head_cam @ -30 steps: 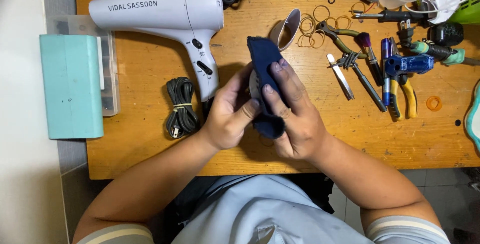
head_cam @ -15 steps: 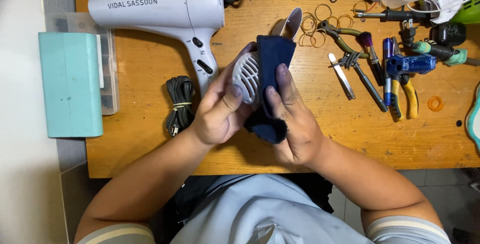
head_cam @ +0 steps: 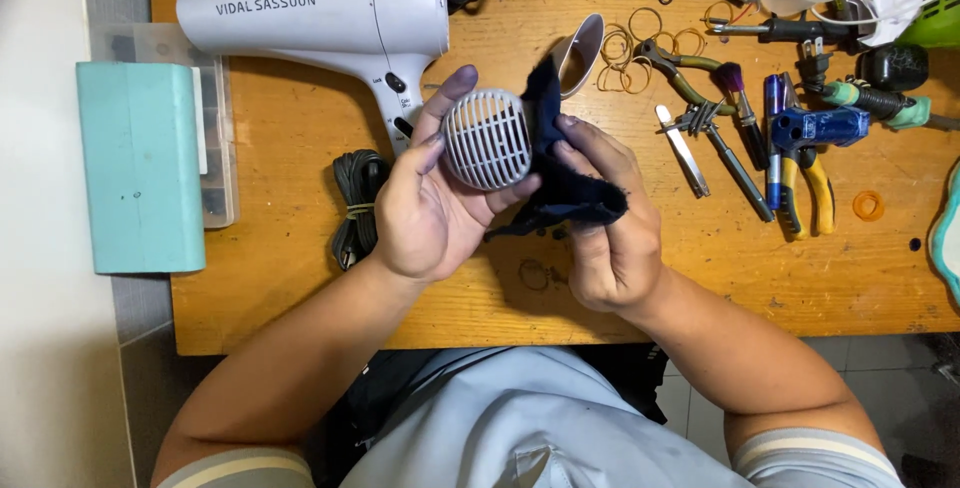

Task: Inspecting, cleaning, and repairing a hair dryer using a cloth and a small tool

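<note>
Left hand point(head_cam: 425, 203) is cupping a white round grille point(head_cam: 487, 138), fingers wrapped around its edge, held up just above the wooden table point(head_cam: 700, 278). Right hand point(head_cam: 605, 218) has a dark cloth point(head_cam: 560, 188) pinched tight and pressed against the grille's right side. The white hair dryer point(head_cam: 320, 13) lies right behind them, its bundled cord point(head_cam: 355, 203) beside the left wrist. Pliers point(head_cam: 805, 163), tweezers point(head_cam: 683, 136) and rubber bands point(head_cam: 625, 48) sit off to the right, teal box point(head_cam: 140, 168) on the left.

- A pale plastic slatted grille point(head_cam: 487, 139), matt, is seen.
- A dark blue cloth point(head_cam: 560, 188), frayed at its edges, is seen.
- The hair dryer point(head_cam: 330, 13) is cased in smooth white plastic.
- The table point(head_cam: 700, 268) is of scuffed, bare wood.
</note>
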